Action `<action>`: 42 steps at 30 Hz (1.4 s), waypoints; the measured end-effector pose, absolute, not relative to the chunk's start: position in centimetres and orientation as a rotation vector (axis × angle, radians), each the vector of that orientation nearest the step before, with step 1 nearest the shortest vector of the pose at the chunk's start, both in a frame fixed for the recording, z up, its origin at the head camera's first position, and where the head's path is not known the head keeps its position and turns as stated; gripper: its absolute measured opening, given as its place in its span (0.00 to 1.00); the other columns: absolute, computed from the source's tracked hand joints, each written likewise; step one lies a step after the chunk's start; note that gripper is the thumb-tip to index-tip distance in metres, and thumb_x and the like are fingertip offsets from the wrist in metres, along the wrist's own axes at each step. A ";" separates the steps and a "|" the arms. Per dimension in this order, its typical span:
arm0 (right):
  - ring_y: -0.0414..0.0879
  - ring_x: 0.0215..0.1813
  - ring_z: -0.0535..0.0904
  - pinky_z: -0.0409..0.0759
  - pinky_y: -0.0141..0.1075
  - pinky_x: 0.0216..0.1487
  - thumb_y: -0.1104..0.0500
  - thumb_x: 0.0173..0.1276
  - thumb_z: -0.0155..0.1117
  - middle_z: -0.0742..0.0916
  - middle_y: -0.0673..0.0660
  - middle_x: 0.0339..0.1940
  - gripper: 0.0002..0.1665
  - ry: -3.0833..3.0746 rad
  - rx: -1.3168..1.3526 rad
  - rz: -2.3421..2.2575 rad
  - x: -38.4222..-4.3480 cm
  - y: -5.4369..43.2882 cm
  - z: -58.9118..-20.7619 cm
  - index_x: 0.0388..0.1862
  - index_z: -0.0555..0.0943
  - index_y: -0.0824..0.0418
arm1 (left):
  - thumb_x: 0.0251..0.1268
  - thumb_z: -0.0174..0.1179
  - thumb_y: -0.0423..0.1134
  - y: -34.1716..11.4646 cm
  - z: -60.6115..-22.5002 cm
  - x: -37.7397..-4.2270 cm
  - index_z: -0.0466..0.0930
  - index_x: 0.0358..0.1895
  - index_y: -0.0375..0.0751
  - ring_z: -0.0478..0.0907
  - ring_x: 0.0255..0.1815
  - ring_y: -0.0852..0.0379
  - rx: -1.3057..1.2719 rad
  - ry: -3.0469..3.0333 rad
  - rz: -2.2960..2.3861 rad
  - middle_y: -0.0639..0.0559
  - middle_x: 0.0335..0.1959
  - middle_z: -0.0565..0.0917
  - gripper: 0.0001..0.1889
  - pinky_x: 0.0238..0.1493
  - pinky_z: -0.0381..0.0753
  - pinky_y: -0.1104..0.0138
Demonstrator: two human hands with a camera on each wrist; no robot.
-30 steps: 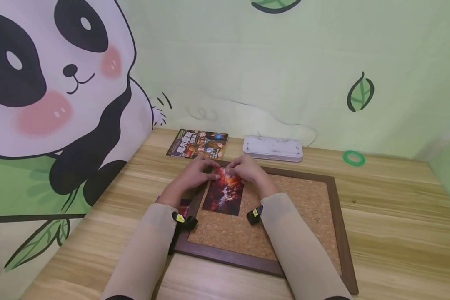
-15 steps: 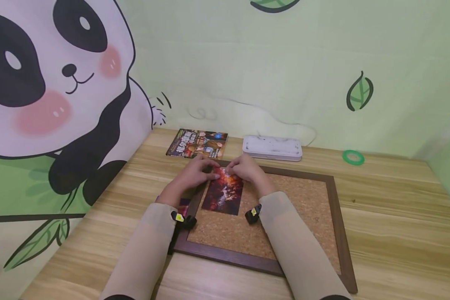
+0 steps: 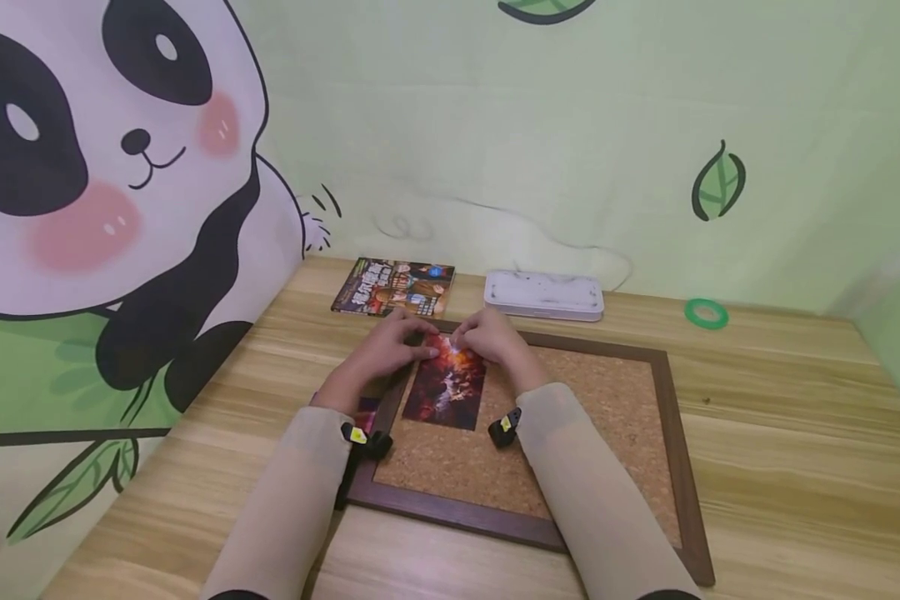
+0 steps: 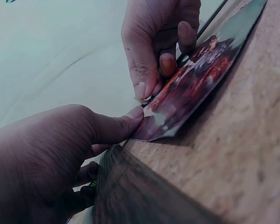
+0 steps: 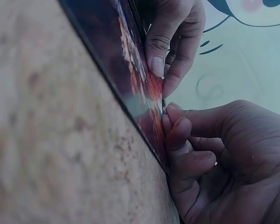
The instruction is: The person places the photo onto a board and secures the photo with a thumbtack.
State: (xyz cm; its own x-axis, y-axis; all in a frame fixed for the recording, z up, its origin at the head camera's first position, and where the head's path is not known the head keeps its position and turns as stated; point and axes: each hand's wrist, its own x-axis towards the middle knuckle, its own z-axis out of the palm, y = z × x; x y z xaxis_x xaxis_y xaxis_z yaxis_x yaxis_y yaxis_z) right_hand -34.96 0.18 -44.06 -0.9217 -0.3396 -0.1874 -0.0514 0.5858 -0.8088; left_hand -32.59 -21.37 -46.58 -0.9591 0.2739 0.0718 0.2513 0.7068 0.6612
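A picture card (image 3: 448,387) with a red, orange and dark print lies on the left part of a framed cork board (image 3: 592,433). At its upper left corner, my left hand (image 3: 390,343) holds it, thumb (image 4: 126,122) on the printed face and index finger at the top edge. My right hand (image 3: 495,337) pinches a small shiny pushpin (image 5: 164,108) between thumb and index finger, right at the card's top edge. The pin is mostly hidden by the fingertips. In the left wrist view, the card's near edge stands slightly off the cork.
Behind the board lie a comic-style book (image 3: 393,287) and a white flat case (image 3: 543,294). A green tape roll (image 3: 707,313) sits at the back right. Something dark with a pink print (image 3: 366,408) shows under my left wrist, beside the board's dark frame (image 3: 457,514).
Both hands keep their places on the card and the pin. The whole head view has shifted very slightly to the left.
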 end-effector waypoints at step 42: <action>0.42 0.18 0.74 0.72 0.32 0.18 0.61 0.67 0.69 0.82 0.56 0.20 0.07 2.459 -0.232 -1.408 -35.0 0.5 -44.4 0.38 0.85 0.66 | 0.63 0.70 0.49 -21.4 -46.4 -32.5 0.85 0.54 0.50 0.71 0.52 0.48 0.396 2.842 1.130 0.49 0.52 0.72 0.18 0.58 0.69 0.51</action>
